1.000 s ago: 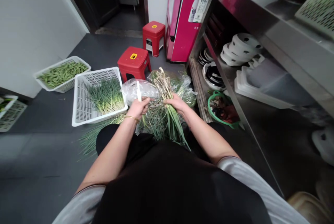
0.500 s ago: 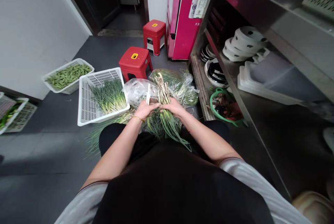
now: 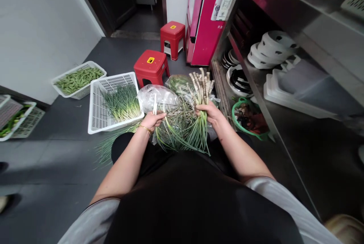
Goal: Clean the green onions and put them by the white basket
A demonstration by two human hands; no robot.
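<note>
My right hand (image 3: 211, 112) is closed around a bunch of scallions (image 3: 202, 88). Their pale, dirt-marked root ends point up and away, and the green leaves hang toward my lap. On the left, my left hand (image 3: 153, 121), with a thin bracelet at the wrist, pinches a few scallion stalks (image 3: 167, 124) whose greens curve across to the right. A narrow white object (image 3: 155, 104) sticks up from that same hand; its kind I cannot make out. Between my hands lies a heap of loose scallions and dry trimmings (image 3: 182, 117).
A white basket (image 3: 95, 103) with scallions stands left of a clear plastic bag (image 3: 153, 96). Beyond are a basket of green pods (image 3: 79, 79) and two red stools (image 3: 150, 65) (image 3: 172, 31). At right are a metal shelf (image 3: 256, 88) and a green basket (image 3: 237, 120).
My hands have moved apart. The right went right with the bunch, turning it more upright; the left went slightly left, drawing a few stalks away from it.
</note>
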